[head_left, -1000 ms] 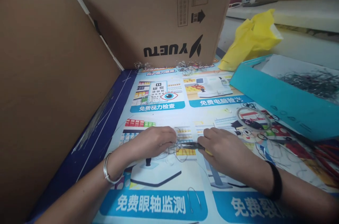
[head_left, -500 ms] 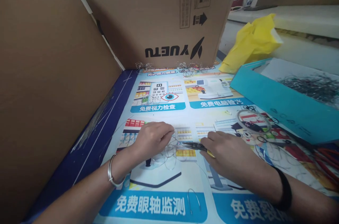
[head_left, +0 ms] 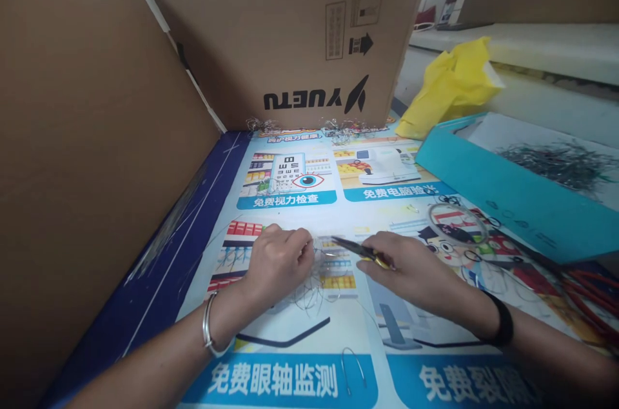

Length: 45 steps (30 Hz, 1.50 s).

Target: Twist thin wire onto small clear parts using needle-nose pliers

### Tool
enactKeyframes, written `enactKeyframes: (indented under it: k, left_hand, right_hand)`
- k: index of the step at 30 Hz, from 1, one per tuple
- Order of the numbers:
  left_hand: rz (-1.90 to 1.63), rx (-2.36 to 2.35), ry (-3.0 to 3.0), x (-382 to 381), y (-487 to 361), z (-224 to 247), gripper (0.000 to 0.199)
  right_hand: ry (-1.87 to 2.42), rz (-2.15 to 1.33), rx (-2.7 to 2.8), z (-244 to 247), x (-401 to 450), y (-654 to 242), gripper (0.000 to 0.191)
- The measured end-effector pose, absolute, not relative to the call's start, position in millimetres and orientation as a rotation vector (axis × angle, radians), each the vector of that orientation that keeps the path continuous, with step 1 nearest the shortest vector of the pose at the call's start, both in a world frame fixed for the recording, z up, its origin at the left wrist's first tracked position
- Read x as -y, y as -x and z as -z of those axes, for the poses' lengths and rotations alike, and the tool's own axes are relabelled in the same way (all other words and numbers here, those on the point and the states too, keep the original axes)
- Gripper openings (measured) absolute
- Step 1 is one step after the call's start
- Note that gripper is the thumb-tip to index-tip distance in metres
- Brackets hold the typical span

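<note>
My left hand (head_left: 278,260) is closed in a pinch on a tangle of thin wire (head_left: 309,293), which hangs beneath and to the right of its fingers. In my right hand (head_left: 399,267) is a pair of needle-nose pliers (head_left: 358,248) with dark jaws and a bit of yellow handle showing. The pliers' tip points left, a short way from the left fingers and just above the wire. Whether the jaws grip a strand I cannot tell. A bent wire hook (head_left: 354,370) lies on the printed sheet (head_left: 285,215) nearer to me.
Cardboard panels (head_left: 271,22) stand at the back and left. A turquoise box (head_left: 483,183) with many dark wire pieces sits at right, beside a yellow bag (head_left: 445,86). Nearby lie a clear tape roll (head_left: 457,223) and a red-handled tool (head_left: 590,293). Wire clumps (head_left: 338,129) lie along the back panel.
My right hand has lifted the pliers a little away from me, and their tip now points more up and left. My left hand has turned slightly, still pinching the wire.
</note>
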<state>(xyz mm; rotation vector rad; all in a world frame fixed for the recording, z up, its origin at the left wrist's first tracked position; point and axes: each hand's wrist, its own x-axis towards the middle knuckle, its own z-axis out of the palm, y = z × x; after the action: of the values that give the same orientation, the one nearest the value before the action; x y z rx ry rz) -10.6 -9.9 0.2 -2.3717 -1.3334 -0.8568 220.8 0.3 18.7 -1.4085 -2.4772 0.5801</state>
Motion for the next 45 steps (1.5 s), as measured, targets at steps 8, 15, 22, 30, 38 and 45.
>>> enactKeyframes:
  k: [8,15,22,30,38,45]
  left_hand:
    - [0.993,1.316,2.411,12.5,4.0,-0.7,0.017]
    - [1.076,1.328,2.412,16.0,2.4,2.0,0.015]
    - [1.091,1.265,2.504,18.0,1.7,3.3,0.014]
    - [1.122,1.196,2.624,15.3,0.6,4.1,0.011]
    - [1.162,1.227,2.774,15.2,1.8,5.9,0.01]
    - [1.171,1.22,2.688,11.1,0.8,1.0,0.009]
  right_hand:
    - [1.375,-0.995,2.039,-4.5,1.0,-187.5,0.01]
    - [1.312,-1.174,1.838,7.2,-0.4,-180.8,0.008]
    - [1.298,-1.127,1.78,6.9,-0.4,-179.3,0.007]
    - [1.208,-1.136,1.791,14.4,1.6,-180.8,0.014]
    - [1.247,-1.131,1.789,13.8,0.4,-181.0,0.008]
    - [1.253,-1.128,1.745,17.9,-0.7,-179.9,0.006]
